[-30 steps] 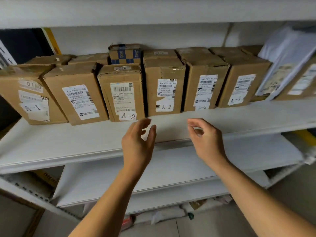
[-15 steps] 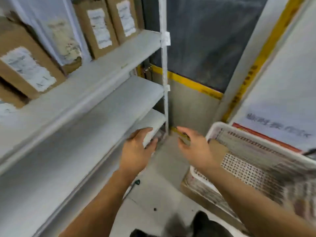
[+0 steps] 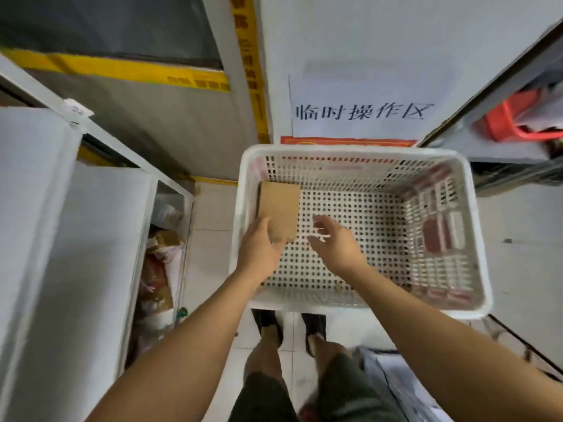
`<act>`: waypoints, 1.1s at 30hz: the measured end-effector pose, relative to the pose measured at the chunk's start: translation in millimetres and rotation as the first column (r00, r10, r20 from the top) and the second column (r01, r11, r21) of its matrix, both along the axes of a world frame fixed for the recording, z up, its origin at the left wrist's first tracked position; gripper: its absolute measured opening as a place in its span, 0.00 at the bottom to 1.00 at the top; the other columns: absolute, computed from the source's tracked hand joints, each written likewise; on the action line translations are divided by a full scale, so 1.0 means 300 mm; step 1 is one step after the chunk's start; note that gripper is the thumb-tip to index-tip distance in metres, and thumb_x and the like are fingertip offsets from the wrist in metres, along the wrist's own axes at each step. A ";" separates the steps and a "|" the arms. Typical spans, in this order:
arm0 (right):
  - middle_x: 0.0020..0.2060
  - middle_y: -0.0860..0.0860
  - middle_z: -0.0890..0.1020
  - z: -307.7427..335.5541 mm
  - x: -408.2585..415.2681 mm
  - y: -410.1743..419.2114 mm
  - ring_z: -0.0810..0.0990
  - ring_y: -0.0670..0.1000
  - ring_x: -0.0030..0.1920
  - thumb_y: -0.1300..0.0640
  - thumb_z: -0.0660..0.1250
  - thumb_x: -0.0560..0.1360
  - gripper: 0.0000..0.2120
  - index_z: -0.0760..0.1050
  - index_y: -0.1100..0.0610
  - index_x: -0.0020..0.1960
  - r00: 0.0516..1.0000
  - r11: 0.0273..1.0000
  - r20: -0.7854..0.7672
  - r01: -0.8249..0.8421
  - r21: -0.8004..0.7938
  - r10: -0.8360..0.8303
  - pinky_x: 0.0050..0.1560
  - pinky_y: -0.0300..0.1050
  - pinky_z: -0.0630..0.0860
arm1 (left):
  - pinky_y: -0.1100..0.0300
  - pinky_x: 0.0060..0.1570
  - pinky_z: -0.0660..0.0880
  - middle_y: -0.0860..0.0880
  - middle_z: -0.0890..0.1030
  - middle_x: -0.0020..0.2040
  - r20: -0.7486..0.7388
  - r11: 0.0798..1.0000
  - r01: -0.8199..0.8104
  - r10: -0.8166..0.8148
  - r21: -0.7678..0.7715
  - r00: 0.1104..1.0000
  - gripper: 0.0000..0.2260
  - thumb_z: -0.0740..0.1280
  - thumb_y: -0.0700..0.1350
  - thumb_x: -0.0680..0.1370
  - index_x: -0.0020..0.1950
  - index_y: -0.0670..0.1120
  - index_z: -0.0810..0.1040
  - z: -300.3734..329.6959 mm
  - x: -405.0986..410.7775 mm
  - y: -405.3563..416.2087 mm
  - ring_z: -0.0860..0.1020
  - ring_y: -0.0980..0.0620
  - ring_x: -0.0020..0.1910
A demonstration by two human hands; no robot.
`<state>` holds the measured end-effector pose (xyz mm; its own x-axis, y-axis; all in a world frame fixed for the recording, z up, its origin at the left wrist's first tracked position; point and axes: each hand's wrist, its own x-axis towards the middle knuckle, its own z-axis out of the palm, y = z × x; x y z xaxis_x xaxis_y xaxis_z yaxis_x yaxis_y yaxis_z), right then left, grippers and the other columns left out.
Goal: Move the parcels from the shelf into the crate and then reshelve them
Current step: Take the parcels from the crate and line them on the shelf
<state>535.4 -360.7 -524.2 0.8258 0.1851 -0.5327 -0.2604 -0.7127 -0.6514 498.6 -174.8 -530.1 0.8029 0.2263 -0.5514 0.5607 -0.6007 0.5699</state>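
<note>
Pale floor tiles (image 3: 210,208) fill a narrow aisle, seen from above, with a yellow-and-grey wall at twelve o'clock and a paper sign (image 3: 362,111) pinned just behind the crate. At nine o'clock stand the white shelves (image 3: 36,208), their boards bare in what shows here, with bags and scraps tucked underneath.

Just left of centre, the left hand (image 3: 259,251) reaches into the white crate (image 3: 307,304). Its fingers lie against the near end of a small brown parcel (image 3: 278,210), which sits at the crate's left wall on the holed floor. Whether the hand grips the parcel or only touches it I cannot tell, as the fingers are hidden behind the hand.

A little right of that, the right hand (image 3: 333,245) hovers over the crate floor with fingers spread wide, holding nothing.

At two o'clock a red basket (image 3: 518,123) rests on another rack.

This looks like the pick-up for reshelving. To do it well, bring the right hand across to the parcel's free side so both hands clamp it, lift straight up past the crate rim, and keep it level before turning toward nine o'clock.
</note>
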 end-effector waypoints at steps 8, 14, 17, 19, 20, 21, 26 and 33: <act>0.77 0.53 0.73 -0.509 0.182 0.068 0.74 0.54 0.75 0.49 0.67 0.83 0.31 0.63 0.50 0.83 0.983 0.995 -0.155 0.100 0.016 -0.096 0.67 0.48 0.76 | 0.49 0.81 0.55 0.45 0.44 0.86 -0.249 0.988 -0.054 0.088 0.142 0.964 0.37 0.65 0.54 0.84 0.87 0.48 0.47 -0.494 0.258 -0.035 0.49 0.43 0.85; 0.82 0.54 0.64 -0.740 0.238 0.120 0.67 0.57 0.80 0.52 0.63 0.85 0.34 0.50 0.48 0.86 0.921 0.976 -0.369 0.184 0.118 -0.129 0.77 0.56 0.69 | 0.45 0.83 0.47 0.43 0.44 0.86 -0.270 0.982 -0.083 0.127 0.168 0.954 0.41 0.64 0.51 0.84 0.85 0.44 0.38 -0.656 0.334 -0.047 0.45 0.40 0.85; 0.79 0.52 0.70 -0.781 0.241 0.121 0.73 0.55 0.75 0.53 0.68 0.82 0.42 0.47 0.48 0.87 0.856 0.934 -0.484 0.304 0.189 -0.181 0.73 0.53 0.72 | 0.44 0.82 0.52 0.42 0.51 0.85 -0.242 0.969 -0.150 0.197 0.198 0.950 0.41 0.66 0.49 0.83 0.86 0.42 0.43 -0.664 0.356 -0.060 0.51 0.40 0.83; 0.74 0.50 0.76 -0.798 0.233 0.096 0.79 0.54 0.69 0.51 0.72 0.75 0.46 0.52 0.46 0.86 0.817 0.894 -0.529 0.391 0.219 -0.229 0.72 0.54 0.74 | 0.43 0.81 0.54 0.42 0.53 0.84 -0.270 0.970 -0.148 0.198 0.195 0.942 0.38 0.66 0.48 0.83 0.86 0.44 0.47 -0.653 0.352 -0.059 0.52 0.39 0.83; 0.72 0.51 0.77 -0.803 0.224 0.078 0.80 0.54 0.68 0.50 0.73 0.72 0.46 0.55 0.45 0.85 0.795 0.871 -0.555 0.433 0.232 -0.247 0.73 0.56 0.75 | 0.42 0.81 0.54 0.43 0.51 0.85 -0.287 0.974 -0.133 0.183 0.184 0.940 0.37 0.65 0.47 0.83 0.86 0.45 0.47 -0.647 0.340 -0.061 0.51 0.39 0.83; 0.72 0.51 0.78 -0.802 0.212 0.060 0.80 0.55 0.68 0.50 0.72 0.72 0.45 0.56 0.46 0.85 0.773 0.851 -0.579 0.466 0.241 -0.259 0.74 0.58 0.74 | 0.42 0.81 0.54 0.44 0.49 0.85 -0.306 0.979 -0.120 0.167 0.166 0.937 0.36 0.64 0.47 0.84 0.86 0.47 0.47 -0.635 0.325 -0.065 0.49 0.39 0.83; 0.75 0.53 0.73 -0.646 0.154 -0.011 0.74 0.56 0.71 0.59 0.66 0.81 0.37 0.55 0.50 0.85 0.762 0.839 -0.577 0.495 0.226 -0.294 0.73 0.51 0.71 | 0.55 0.64 0.77 0.47 0.64 0.74 -0.267 0.962 -0.261 0.230 -0.086 0.936 0.23 0.65 0.39 0.82 0.76 0.50 0.69 -0.530 0.244 -0.070 0.74 0.50 0.60; 0.67 0.51 0.80 -0.304 0.145 -0.082 0.78 0.56 0.68 0.41 0.73 0.77 0.30 0.71 0.49 0.76 0.813 0.790 -0.489 0.510 0.340 -0.315 0.71 0.59 0.74 | 0.68 0.54 0.72 0.57 0.72 0.65 -0.114 0.860 -0.366 0.349 -0.355 0.930 0.15 0.64 0.50 0.86 0.72 0.50 0.72 -0.200 0.184 -0.040 0.74 0.59 0.59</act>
<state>578.9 -385.4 -615.3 0.6171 0.1668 -0.7690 -0.7575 -0.1386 -0.6379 553.7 -186.8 -590.0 0.6782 0.2694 -0.6837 0.7269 -0.1092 0.6781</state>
